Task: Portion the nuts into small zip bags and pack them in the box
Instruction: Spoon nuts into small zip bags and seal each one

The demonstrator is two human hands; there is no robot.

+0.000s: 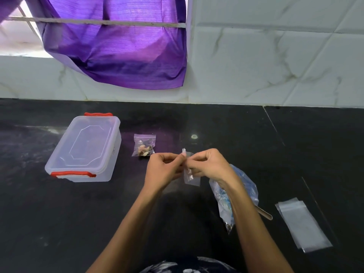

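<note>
Across the black stone surface point(59, 223), largest item is the clear lidded storage box point(84, 148) with red clip handles, far left, lid on, well apart from the hands. Behind, a white tiled wall and a purple curtain point(118, 56) hanging at the window.

Right of centre lies a crumpled blue-tinted plastic bag point(242, 186), partly under the right forearm; contents can't be made out, probably the nut supply. A thin stick-like tool point(265, 212) pokes out beside it. Further right, a flat stack of empty zip bags point(303, 225) on the surface.

Between box and hands sits one filled zip bag point(144, 145), nuts visible inside, lying flat, seemingly closed, not yet boxed.

Held above the surface at centre is a second small zip bag point(190, 174), hanging vertically. Left hand point(164, 170) pinches its top edge with curled fingers point(182, 157); right hand point(208, 164) pinches the same edge from the other side, fingertips nearly meeting. Something small shows in its lower part, likely nuts, too blurred to confirm.

Step judged: sealing the second portion's zip strip. Roughly two portions handled, none packed, box lid on.

Next move calls for running the pinch along the full zip line until it closes, then setting the bag down by the first, or unclipping the box lid to pack both. Risk: partial seal, nuts spilling.
</note>
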